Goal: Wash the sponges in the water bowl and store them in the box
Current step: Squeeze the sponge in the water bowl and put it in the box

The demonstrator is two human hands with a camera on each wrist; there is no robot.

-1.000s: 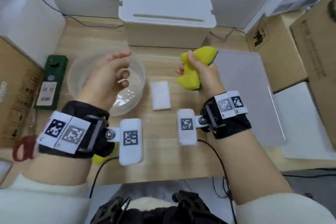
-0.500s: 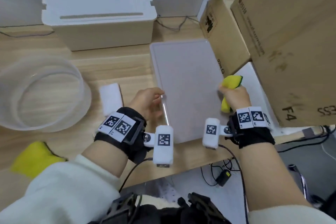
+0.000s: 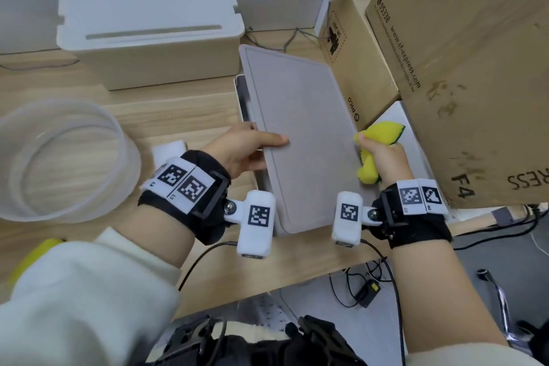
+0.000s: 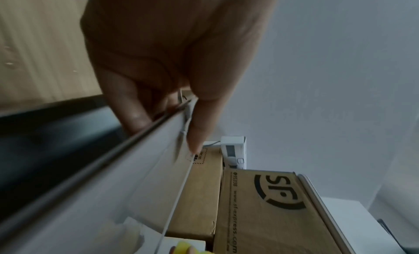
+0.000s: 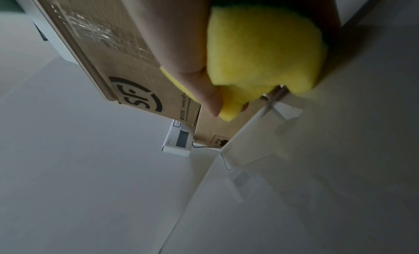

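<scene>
My left hand (image 3: 252, 147) grips the left edge of a flat grey box lid (image 3: 306, 134), thumb on top and fingers underneath, and the lid is tilted up off the box (image 3: 241, 92) beneath it. In the left wrist view the lid edge (image 4: 145, 150) runs between thumb and fingers. My right hand (image 3: 381, 157) squeezes a yellow sponge with a green side (image 3: 383, 131) at the lid's right edge; the same yellow sponge (image 5: 260, 48) fills the right wrist view. A clear water bowl (image 3: 59, 157) stands at the left. A white sponge (image 3: 170, 148) lies between bowl and left wrist.
A white lidded bin (image 3: 148, 36) stands at the back. Cardboard cartons (image 3: 463, 68) crowd the right side, close to my right hand. Another yellow sponge (image 3: 35, 255) shows at the lower left by my sleeve. The table's front edge runs just below my wrists.
My left hand went from over the bowl to the grey lid, took its left edge and raised it. My right hand carried the yellow sponge to the lid's right side.
</scene>
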